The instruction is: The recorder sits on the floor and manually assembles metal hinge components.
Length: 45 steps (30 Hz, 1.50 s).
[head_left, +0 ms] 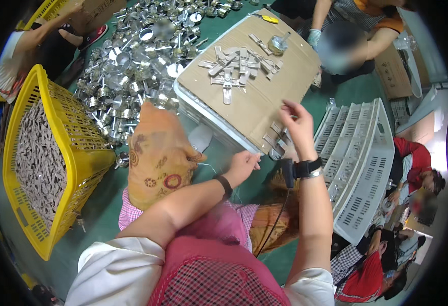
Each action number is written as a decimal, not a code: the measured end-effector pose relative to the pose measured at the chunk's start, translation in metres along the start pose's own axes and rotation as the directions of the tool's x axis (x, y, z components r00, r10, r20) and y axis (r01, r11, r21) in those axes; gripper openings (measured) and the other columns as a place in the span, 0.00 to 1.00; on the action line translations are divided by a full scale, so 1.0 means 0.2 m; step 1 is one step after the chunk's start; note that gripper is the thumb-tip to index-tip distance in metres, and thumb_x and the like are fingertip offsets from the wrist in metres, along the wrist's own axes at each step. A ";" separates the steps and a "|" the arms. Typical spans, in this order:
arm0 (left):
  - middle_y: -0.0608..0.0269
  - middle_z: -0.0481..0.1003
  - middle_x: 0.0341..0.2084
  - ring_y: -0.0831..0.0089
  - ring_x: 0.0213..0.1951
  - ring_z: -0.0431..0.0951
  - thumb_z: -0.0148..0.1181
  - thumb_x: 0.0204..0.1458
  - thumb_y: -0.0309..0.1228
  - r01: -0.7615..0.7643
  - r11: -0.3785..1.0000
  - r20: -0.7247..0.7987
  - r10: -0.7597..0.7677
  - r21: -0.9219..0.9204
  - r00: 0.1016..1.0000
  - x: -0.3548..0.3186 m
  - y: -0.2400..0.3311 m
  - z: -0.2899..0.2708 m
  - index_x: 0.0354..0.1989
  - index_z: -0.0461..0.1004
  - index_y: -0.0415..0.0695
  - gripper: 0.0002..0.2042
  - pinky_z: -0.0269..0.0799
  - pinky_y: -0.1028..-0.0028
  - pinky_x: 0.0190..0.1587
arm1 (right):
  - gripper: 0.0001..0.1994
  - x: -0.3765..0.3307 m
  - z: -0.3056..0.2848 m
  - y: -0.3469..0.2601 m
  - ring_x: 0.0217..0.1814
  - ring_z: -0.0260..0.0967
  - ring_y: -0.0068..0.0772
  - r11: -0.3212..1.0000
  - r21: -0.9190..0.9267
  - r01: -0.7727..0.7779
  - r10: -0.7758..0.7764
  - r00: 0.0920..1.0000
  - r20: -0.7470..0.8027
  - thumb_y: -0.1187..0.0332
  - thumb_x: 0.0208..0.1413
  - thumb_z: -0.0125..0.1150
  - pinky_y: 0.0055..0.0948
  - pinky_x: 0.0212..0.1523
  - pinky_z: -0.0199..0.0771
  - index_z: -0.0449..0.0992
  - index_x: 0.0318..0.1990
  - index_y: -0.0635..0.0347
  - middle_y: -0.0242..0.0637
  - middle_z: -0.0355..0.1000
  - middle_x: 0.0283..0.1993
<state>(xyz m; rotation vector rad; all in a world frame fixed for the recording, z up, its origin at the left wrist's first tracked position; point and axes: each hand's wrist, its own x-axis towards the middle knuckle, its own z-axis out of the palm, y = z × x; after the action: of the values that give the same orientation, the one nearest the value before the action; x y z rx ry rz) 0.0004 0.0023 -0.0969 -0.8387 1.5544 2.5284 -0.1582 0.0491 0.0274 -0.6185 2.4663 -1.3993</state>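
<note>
At the near edge of the cardboard sheet, which lies over a white crate, the person's right hand hovers with thumb and forefinger pinched together above a few flat metal strips laid side by side; whether a small part sits in that pinch is too fine to tell; the left hand rests loosely curled at the sheet's lower corner, fingertips touching the edge, holding nothing that shows. Further up the cardboard lies a loose heap of the same metal strips, and beside it a round metal fitting; a great pile of shiny metal fittings covers the green floor to the left, next to a yellow basket full of grey pieces. The step in hand looks like sorting or laying out strips at the near edge; the next move would call for a careful, light pinch on one thin strip, lifted clear without shifting its neighbours, while the left hand steadies the cardboard. Other people work across the sheet and to the right.
</note>
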 end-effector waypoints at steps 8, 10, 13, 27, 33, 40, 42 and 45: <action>0.55 0.74 0.34 0.68 0.32 0.76 0.49 0.49 0.18 -0.374 0.907 -0.136 0.353 -0.194 0.926 0.08 -0.30 0.00 0.39 0.70 0.38 0.10 0.73 0.70 0.32 | 0.21 0.12 0.67 -0.14 0.31 0.70 0.44 0.862 -0.496 0.105 -0.043 0.990 0.133 0.56 0.42 0.64 0.36 0.35 0.70 0.72 0.36 0.67 0.46 0.72 0.28; 0.55 0.74 0.34 0.66 0.35 0.76 0.49 0.48 0.16 0.044 0.625 0.049 -0.009 -0.780 0.999 0.09 -0.29 -0.02 0.41 0.69 0.39 0.12 0.73 0.67 0.36 | 0.21 0.13 0.70 -0.13 0.28 0.69 0.46 0.823 -0.558 0.105 -0.085 0.994 0.061 0.54 0.42 0.63 0.36 0.32 0.69 0.72 0.34 0.66 0.47 0.71 0.26; 0.57 0.73 0.35 0.66 0.39 0.74 0.44 0.53 0.25 0.102 0.584 0.037 -0.122 -0.805 0.992 0.07 -0.19 0.02 0.42 0.69 0.42 0.10 0.73 0.64 0.37 | 0.17 0.14 0.66 -0.12 0.35 0.69 0.50 0.835 -0.550 -0.037 0.070 0.997 0.040 0.59 0.42 0.64 0.42 0.37 0.68 0.71 0.32 0.64 0.48 0.72 0.31; 0.62 0.75 0.21 0.81 0.24 0.71 0.53 0.55 0.31 0.008 0.999 0.000 -0.008 0.039 1.000 -0.01 0.02 -0.02 0.27 0.72 0.37 0.09 0.66 0.81 0.33 | 0.08 0.00 -0.24 0.18 0.29 0.68 0.20 0.974 0.216 -0.074 0.090 0.994 -0.063 0.71 0.53 0.56 0.20 0.31 0.67 0.74 0.39 0.65 0.34 0.74 0.31; 0.63 0.74 0.20 0.80 0.27 0.71 0.53 0.56 0.32 0.057 0.998 -0.015 -0.057 0.033 0.998 -0.03 0.03 -0.02 0.25 0.72 0.39 0.10 0.65 0.77 0.40 | 0.13 -0.10 -0.33 0.50 0.31 0.67 0.17 0.752 0.542 -0.375 0.378 0.919 0.112 0.71 0.55 0.55 0.17 0.36 0.68 0.72 0.45 0.68 0.37 0.74 0.35; 0.64 0.74 0.21 0.80 0.28 0.71 0.52 0.56 0.32 0.011 0.999 -0.008 -0.011 0.046 1.000 -0.03 0.03 0.00 0.26 0.72 0.40 0.10 0.64 0.77 0.41 | 0.13 -0.06 -0.27 0.56 0.34 0.68 0.19 0.729 0.517 -0.449 0.387 0.893 0.229 0.72 0.55 0.54 0.17 0.37 0.67 0.72 0.46 0.68 0.37 0.74 0.36; 0.64 0.74 0.21 0.80 0.28 0.71 0.52 0.56 0.32 0.026 0.998 -0.011 -0.025 0.065 1.000 -0.03 0.03 -0.01 0.26 0.72 0.40 0.10 0.64 0.78 0.40 | 0.13 -0.07 -0.27 0.57 0.34 0.68 0.19 0.729 0.510 -0.457 0.398 0.889 0.228 0.72 0.55 0.54 0.17 0.37 0.67 0.72 0.46 0.69 0.37 0.74 0.36; 0.64 0.74 0.21 0.81 0.27 0.71 0.52 0.56 0.32 0.033 0.996 -0.005 -0.033 0.078 0.999 -0.03 0.02 -0.02 0.27 0.73 0.40 0.10 0.64 0.78 0.39 | 0.13 -0.07 -0.27 0.60 0.34 0.68 0.19 0.720 0.503 -0.477 0.418 0.878 0.234 0.72 0.55 0.54 0.17 0.37 0.67 0.72 0.46 0.69 0.37 0.74 0.35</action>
<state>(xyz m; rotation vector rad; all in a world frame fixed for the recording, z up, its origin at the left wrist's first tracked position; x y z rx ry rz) 0.0045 -0.0016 -0.0917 -0.8530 1.6157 2.4275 -0.1967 0.1500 -0.0476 0.0453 1.8032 -1.6844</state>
